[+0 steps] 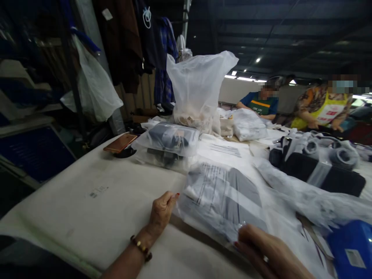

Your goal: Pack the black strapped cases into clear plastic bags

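Note:
A clear plastic bag (212, 190) printed with dark text lies in front of me, with a folded dark grey item (244, 186) and a white band inside it. My left hand (162, 209) pinches the bag's near left corner between thumb and fingers. At the near right edge of the same bag, my right hand (258, 248) is closed on the plastic, slightly blurred. The bag's near edge is held a little above the table (116, 205). What exactly is folded inside cannot be made out.
Stacked bagged items (168, 143) lie beyond, beside an orange-brown phone (120, 143). A big translucent sack (197, 89) stands behind. On the right are dark bundles (316, 170), plastic sheeting and a blue box (351, 248). Two people (258, 102) work across the table.

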Demonstrator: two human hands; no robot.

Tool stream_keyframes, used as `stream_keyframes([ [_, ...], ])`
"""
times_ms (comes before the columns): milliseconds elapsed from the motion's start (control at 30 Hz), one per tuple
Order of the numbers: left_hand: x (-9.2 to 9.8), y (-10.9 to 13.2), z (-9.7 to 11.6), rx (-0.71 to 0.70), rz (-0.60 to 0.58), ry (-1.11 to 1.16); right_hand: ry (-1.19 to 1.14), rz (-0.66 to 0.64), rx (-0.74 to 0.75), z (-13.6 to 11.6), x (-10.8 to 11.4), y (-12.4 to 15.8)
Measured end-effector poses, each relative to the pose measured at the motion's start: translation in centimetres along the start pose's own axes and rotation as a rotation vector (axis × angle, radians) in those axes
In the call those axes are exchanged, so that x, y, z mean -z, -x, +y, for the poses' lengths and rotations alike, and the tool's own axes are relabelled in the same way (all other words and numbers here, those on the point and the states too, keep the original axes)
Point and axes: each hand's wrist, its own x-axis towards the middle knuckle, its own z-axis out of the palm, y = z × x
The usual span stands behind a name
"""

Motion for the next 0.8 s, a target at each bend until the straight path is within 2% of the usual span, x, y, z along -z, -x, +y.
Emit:
stream_keyframes([
  [67, 0.0, 0.1, 0.0, -0.009, -0.012, 0.039, 0.032, -0.111, 0.082, -2.0, -1.0, -4.7],
  [133, 0.0, 0.2, 0.0, -0.017, -0.023, 0.074, 0.126, -0.196, 0.111, -2.6, -2.4, -8.2],
  [267, -0.1, 0.2, -0.4, -0.023, -0.054, 0.119, 0.433, -0.288, 0.114, -2.0, -5.1, -11.7],
  [400, -0.1, 0.2, -0.8, -0.016, -0.075, 0.153, 0.590, -0.277, -0.028, -2.1, -6.5, -12.4],
  [567, -0.3, 0.2, -0.9, 0.012, -0.068, 0.184, 0.641, -0.115, -0.351, -1.6, -6.3, -12.8],
  [700, -0.2, -0.3, -1.1, 0.063, -0.023, 0.204, 0.315, -0.116, -0.437, 0.8, -5.3, -12.1],
  [800, 0.7, -0.2, -1.0, 0.160, 0.077, 0.228, 0.167, 0.019, -0.496, 3.8, -3.8, -10.8],
])
